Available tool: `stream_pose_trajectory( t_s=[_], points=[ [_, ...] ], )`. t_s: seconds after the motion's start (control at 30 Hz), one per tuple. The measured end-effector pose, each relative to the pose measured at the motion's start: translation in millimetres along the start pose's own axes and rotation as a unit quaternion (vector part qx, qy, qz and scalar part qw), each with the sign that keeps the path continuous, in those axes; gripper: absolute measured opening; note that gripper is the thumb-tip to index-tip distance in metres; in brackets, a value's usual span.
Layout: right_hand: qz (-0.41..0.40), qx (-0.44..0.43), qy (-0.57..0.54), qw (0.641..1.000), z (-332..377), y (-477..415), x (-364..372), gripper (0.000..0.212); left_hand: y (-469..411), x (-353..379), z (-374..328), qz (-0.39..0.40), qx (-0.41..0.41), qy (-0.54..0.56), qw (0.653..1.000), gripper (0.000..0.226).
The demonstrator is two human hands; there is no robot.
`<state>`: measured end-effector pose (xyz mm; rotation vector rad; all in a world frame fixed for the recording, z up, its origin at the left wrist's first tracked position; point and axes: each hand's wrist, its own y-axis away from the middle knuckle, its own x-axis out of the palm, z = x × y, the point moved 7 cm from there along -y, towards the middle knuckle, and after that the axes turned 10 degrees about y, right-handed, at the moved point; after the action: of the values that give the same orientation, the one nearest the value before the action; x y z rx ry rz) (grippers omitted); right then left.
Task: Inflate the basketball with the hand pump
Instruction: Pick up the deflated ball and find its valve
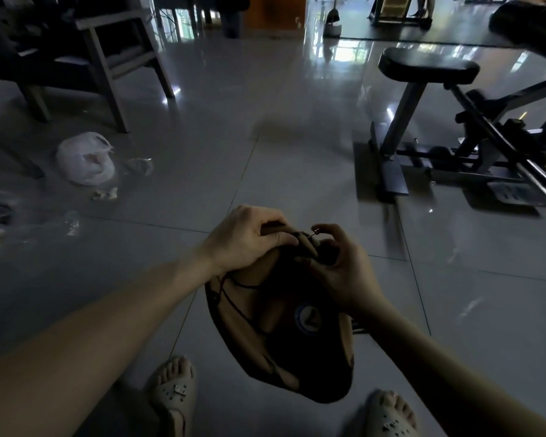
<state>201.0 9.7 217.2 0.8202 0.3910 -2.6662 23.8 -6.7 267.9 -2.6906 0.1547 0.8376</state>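
Far to my left a white plastic bag (84,160) lies on the grey tiled floor (202,146), in front of a wooden chair (108,58). My left hand (246,238) is clenched over the top edge of the basketball (284,342), thumb and fingers curled round its folded rim. The ball is flat and caved in, hanging below both hands, above the floor and between my sandals (174,392). A black cord (234,298) lies across its left side. Just right of my left thumb a thin metal needle (315,231) pokes up between the hands. My right hand (344,272) touches the ball's upper right, fingers curled and pinching at the needle's dark base; the light is too dim to see exactly which fingers. A padded weight bench (427,66) stands to the right.
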Motion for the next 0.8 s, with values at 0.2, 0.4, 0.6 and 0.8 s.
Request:
stream_pose_trajectory(
  t_s=[0.2, 0.4, 0.6, 0.8],
  points=[
    [0.016, -0.02, -0.046, 0.999, 8, -7, -11, 0.039, 1, 6, -5, 0.037, 0.017, -0.116, 0.992, 0.06],
    [0.034, -0.047, -0.026, 0.998, 23, -10, -15, 0.024, -2, 7, -13, 0.021, 0.044, -0.134, 0.99, 0.05],
    [0.084, -0.043, 0.088, 0.992, 12, -3, 1, 0.027, -4, 8, 4, -0.017, -0.037, -0.098, 0.994, 0.042],
    [0.041, -0.053, 0.221, 0.973, 1, 0, -5, 0.02, -8, -8, 19, -0.053, -0.126, 0.008, 0.991, 0.031]
  ],
)
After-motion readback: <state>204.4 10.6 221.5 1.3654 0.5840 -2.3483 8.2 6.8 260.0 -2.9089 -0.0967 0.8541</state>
